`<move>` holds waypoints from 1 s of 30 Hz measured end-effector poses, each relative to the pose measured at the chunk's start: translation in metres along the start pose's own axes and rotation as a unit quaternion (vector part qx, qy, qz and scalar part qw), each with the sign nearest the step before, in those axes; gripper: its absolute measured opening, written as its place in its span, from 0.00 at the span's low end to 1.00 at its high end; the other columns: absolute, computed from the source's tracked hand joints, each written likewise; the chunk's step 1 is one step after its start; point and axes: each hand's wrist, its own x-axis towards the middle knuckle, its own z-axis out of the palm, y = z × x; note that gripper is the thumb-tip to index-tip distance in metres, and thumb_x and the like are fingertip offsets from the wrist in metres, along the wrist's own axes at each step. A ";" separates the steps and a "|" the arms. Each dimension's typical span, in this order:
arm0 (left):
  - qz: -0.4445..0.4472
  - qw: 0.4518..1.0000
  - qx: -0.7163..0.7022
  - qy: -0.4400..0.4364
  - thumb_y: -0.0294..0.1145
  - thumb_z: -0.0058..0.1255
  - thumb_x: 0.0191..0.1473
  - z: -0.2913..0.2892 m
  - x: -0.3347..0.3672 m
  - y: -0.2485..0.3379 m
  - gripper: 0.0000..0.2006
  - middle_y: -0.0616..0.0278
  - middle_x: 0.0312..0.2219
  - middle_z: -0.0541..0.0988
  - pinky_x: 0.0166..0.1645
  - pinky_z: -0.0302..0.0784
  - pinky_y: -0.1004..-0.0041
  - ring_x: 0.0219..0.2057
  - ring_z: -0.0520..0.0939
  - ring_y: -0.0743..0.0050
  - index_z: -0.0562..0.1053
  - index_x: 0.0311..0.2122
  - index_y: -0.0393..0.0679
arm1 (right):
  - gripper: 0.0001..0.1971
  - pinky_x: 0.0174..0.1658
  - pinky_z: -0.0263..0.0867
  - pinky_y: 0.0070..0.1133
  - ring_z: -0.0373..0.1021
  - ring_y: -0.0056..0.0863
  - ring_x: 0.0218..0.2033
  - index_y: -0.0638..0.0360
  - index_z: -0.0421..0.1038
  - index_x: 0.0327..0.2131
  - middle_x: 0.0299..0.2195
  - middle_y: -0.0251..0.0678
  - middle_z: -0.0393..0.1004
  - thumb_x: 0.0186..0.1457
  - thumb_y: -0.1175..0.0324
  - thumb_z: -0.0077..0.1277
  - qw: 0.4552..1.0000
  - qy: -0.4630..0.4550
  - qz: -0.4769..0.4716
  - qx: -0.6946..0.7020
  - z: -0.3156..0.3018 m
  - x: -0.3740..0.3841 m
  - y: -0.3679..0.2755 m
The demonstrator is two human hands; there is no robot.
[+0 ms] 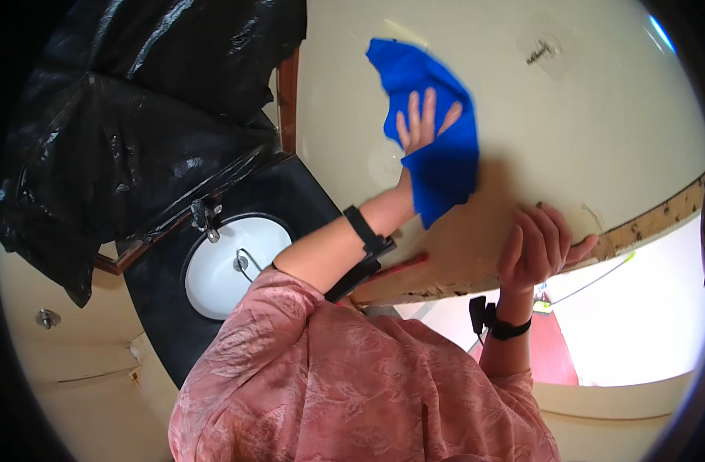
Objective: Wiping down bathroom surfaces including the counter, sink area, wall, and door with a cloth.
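My left hand (pixel 420 127) is stretched up on a bright blue cloth (pixel 445 173) against the cream wall panel (pixel 491 85). Its fingers are spread and straight, lying flat over the cloth, and a fold of the cloth covers part of the palm and wrist. My right hand (pixel 539 245) is raised near the rough lower edge of the panel, with its fingers loosely bent and apart. Nothing shows in it, and I cannot tell whether its fingertips touch the panel. Both wrists wear black bands, the right one with a small black device.
At the left, a white oval basin (pixel 229 289) with a metal tap (pixel 206 219) is set in a black counter (pixel 156 300). Black plastic sheeting (pixel 137 138) hangs over a wooden frame (pixel 288 100). A metal wall fitting (pixel 539 52) sticks out at upper right, above the bright opening (pixel 630 316).
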 end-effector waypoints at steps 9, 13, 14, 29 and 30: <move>0.011 0.995 -0.029 -0.095 0.34 0.55 0.53 -0.036 -0.123 -0.088 0.34 0.36 0.68 0.50 0.70 0.38 0.37 0.69 0.47 0.27 0.61 0.65 0.43 | 0.02 0.72 0.28 0.40 0.77 0.29 0.42 0.50 0.80 0.27 0.31 0.28 0.81 0.50 0.68 0.58 0.995 -0.025 -0.018 0.096 0.013 0.002 -0.021; 0.031 0.975 0.015 -0.219 0.50 0.55 0.55 -0.046 -0.212 -0.103 0.37 0.34 0.66 0.52 0.69 0.43 0.36 0.68 0.48 0.22 0.62 0.65 0.40 | 0.02 0.72 0.30 0.40 0.77 0.29 0.41 0.51 0.79 0.25 0.31 0.29 0.81 0.50 0.69 0.59 0.995 -0.006 0.000 0.097 0.011 -0.024 -0.017; -0.001 0.968 -0.027 -0.250 0.51 0.55 0.55 -0.049 -0.212 -0.098 0.37 0.33 0.65 0.53 0.70 0.42 0.36 0.67 0.48 0.21 0.62 0.65 0.40 | 0.02 0.72 0.30 0.40 0.77 0.29 0.41 0.51 0.79 0.25 0.31 0.29 0.81 0.50 0.69 0.59 0.996 -0.005 0.001 0.092 0.010 -0.030 -0.014; 0.184 0.977 -0.105 -0.027 0.34 0.55 0.48 -0.035 -0.042 0.048 0.18 0.46 0.52 0.69 0.53 0.69 0.53 0.51 0.71 0.41 0.78 0.47 0.50 | 0.03 0.72 0.33 0.44 0.76 0.28 0.41 0.47 0.79 0.25 0.32 0.25 0.81 0.51 0.65 0.57 0.994 0.042 0.021 0.097 0.018 -0.044 -0.013; 0.182 0.973 -0.142 -0.014 0.33 0.56 0.49 -0.033 -0.046 0.050 0.16 0.49 0.50 0.74 0.49 0.74 0.55 0.47 0.76 0.48 0.79 0.45 0.50 | 0.03 0.72 0.33 0.44 0.76 0.28 0.41 0.47 0.79 0.25 0.32 0.25 0.81 0.51 0.65 0.57 0.994 0.043 0.024 0.094 0.018 -0.045 -0.013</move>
